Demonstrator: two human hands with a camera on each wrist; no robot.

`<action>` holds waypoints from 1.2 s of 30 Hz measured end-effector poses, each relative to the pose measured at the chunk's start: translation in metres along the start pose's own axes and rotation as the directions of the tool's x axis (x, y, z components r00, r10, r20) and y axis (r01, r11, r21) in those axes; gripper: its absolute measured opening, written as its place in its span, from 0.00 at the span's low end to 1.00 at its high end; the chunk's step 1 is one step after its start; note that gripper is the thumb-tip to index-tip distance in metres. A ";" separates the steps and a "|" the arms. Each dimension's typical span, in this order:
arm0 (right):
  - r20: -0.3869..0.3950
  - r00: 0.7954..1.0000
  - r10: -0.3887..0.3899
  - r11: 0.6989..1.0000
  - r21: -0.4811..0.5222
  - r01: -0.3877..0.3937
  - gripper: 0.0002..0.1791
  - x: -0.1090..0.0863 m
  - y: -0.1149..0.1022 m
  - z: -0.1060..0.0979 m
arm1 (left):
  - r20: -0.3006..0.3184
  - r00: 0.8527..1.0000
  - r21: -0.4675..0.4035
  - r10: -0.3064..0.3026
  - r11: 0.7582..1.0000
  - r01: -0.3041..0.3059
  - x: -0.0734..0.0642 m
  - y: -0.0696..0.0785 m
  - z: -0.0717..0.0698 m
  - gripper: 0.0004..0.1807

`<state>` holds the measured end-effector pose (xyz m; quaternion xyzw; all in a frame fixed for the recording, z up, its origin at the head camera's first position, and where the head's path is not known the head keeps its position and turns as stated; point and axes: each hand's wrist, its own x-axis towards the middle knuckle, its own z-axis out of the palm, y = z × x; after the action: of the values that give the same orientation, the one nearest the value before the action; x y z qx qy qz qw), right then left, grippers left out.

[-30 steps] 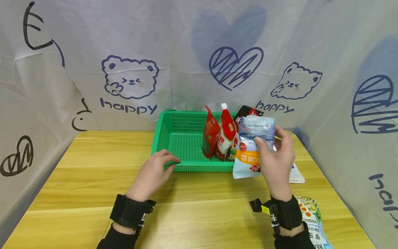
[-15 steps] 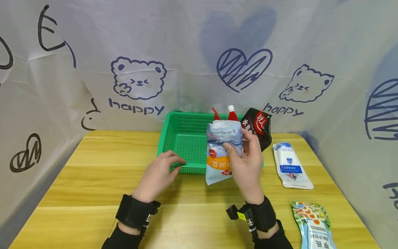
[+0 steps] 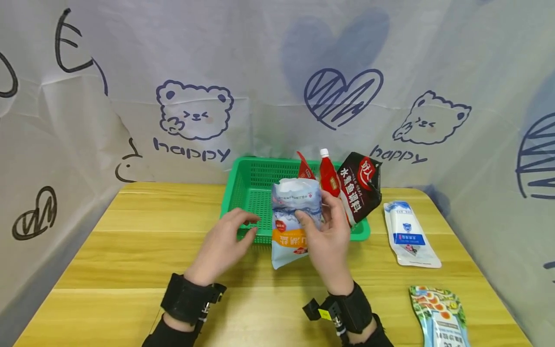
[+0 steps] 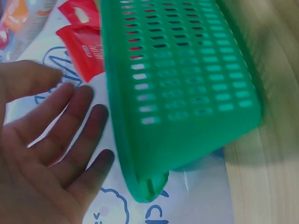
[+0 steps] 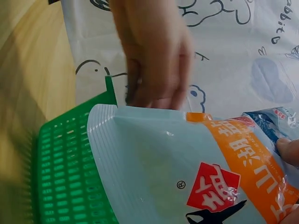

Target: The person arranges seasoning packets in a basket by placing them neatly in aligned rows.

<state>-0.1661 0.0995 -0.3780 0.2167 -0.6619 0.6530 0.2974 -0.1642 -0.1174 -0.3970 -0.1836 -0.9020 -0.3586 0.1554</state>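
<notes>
My right hand [image 3: 327, 243] pinches a light-blue packet with an orange band [image 3: 289, 217], thumb across its front, in front of the green basket [image 3: 260, 239]. The right wrist view shows this packet [image 5: 154, 154] close up, its ribbed bottom edge toward the basket wall. Just left of the packet, my left hand [image 3: 223, 243] has loosely bent fingers at the basket's front rim and holds nothing. In the left wrist view its fingers [image 4: 77, 126] are spread beside the rim. Inside the basket stand a red pouch [image 3: 306, 168], a red spouted pouch [image 3: 329, 176] and a black seasoning packet [image 3: 360, 185].
Right of the basket a white packet with a blue label [image 3: 409, 236] lies on the wooden table [image 3: 130, 250]. A colourful pouch [image 3: 440, 313] lies nearer the front right. Behind rises a white cloth [image 3: 269, 58] with drawings.
My right hand has carried the light-blue packet leftward from the basket's right side to its front middle. The left hand stays near the front rim; the thumb and fingers have parted slightly.
</notes>
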 end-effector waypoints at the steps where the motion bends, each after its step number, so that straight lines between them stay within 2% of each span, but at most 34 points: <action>1: 0.008 1.000 0.000 1.000 0.005 -0.001 0.31 -0.001 0.000 0.001 | -0.010 1.000 -0.038 -0.004 0.999 0.003 0.000 0.002 -0.002 0.14; 4: 0.034 0.999 0.011 1.000 0.007 -0.011 0.31 -0.003 0.000 0.003 | -0.037 0.999 -0.172 0.003 0.985 -0.009 0.000 0.007 -0.007 0.19; 7: 0.069 0.997 0.031 0.999 0.009 -0.032 0.31 -0.005 -0.001 0.006 | -0.042 0.999 -0.299 0.018 0.954 -0.030 0.000 0.012 -0.011 0.24; 11: 0.129 0.990 0.055 0.998 -0.002 -0.055 0.31 -0.010 -0.003 0.011 | -0.031 0.999 -0.396 0.026 0.917 -0.037 0.000 0.015 -0.014 0.31; 16: 0.199 0.979 0.040 0.999 -0.038 -0.033 0.30 -0.014 0.000 0.016 | -0.034 0.999 -0.426 0.034 0.904 -0.046 0.000 0.016 -0.017 0.33; 22: 0.236 0.971 0.040 0.999 -0.030 -0.034 0.30 -0.015 0.003 0.019 | -0.028 0.999 -0.445 0.030 0.895 -0.039 0.001 0.017 -0.017 0.28; 27: 0.260 0.964 0.062 0.998 -0.009 -0.062 0.30 -0.015 0.002 0.020 | -0.027 1.000 -0.502 -0.002 0.865 -0.012 0.000 0.018 -0.016 0.25; 29: 0.268 0.962 0.060 0.998 -0.001 -0.062 0.31 -0.015 0.002 0.020 | -0.041 0.999 -0.504 0.000 0.863 -0.021 0.000 0.017 -0.015 0.24; 32: 0.270 0.961 0.058 0.998 -0.005 -0.059 0.31 -0.015 0.003 0.020 | -0.069 0.998 -0.487 0.011 0.873 -0.043 0.000 0.016 -0.014 0.22; 36: 0.271 0.960 0.070 0.998 -0.015 -0.068 0.32 -0.014 0.005 0.019 | -0.085 0.996 -0.496 0.008 0.867 -0.049 0.000 0.018 -0.013 0.20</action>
<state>-0.1615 0.0799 -0.3903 0.2801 -0.7056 0.6251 0.1814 -0.1544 -0.1146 -0.3773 -0.2163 -0.7694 -0.5834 0.1443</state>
